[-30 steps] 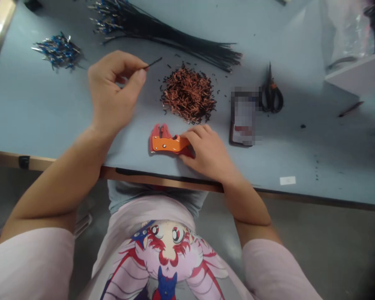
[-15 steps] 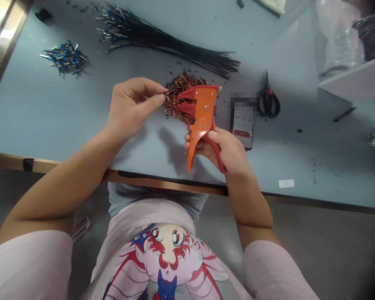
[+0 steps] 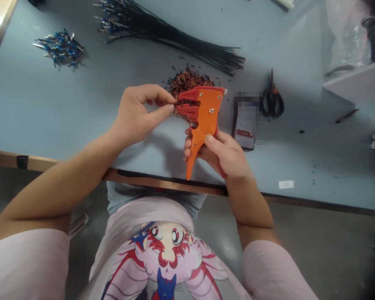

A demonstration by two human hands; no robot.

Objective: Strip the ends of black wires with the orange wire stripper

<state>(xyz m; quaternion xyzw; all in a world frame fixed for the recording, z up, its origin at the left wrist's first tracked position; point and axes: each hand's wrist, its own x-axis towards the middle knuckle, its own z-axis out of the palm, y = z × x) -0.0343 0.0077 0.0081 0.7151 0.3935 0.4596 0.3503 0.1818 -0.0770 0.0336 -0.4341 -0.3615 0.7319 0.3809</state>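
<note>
The left grip [image 3: 137, 114] pinches one short wire [image 3: 174, 101] against one orange stripper [image 3: 204, 116], wrapped by the right grip [image 3: 220, 156]; one copper pile [image 3: 187, 81] lies beyond.

No words, brand or numbers can be read: the phone [image 3: 245, 125] on the table [image 3: 300, 158] is pixelated, the small white label [image 3: 286, 184] is too blurred to tell, and neither the orange wire stripper [image 3: 206, 114] nor the cartoon print [image 3: 165, 254] on the shirt shows any lettering.

left hand [image 3: 137, 114] shifted right, black wire [image 3: 174, 101] now at tip of orange wire stripper [image 3: 206, 112]
</note>
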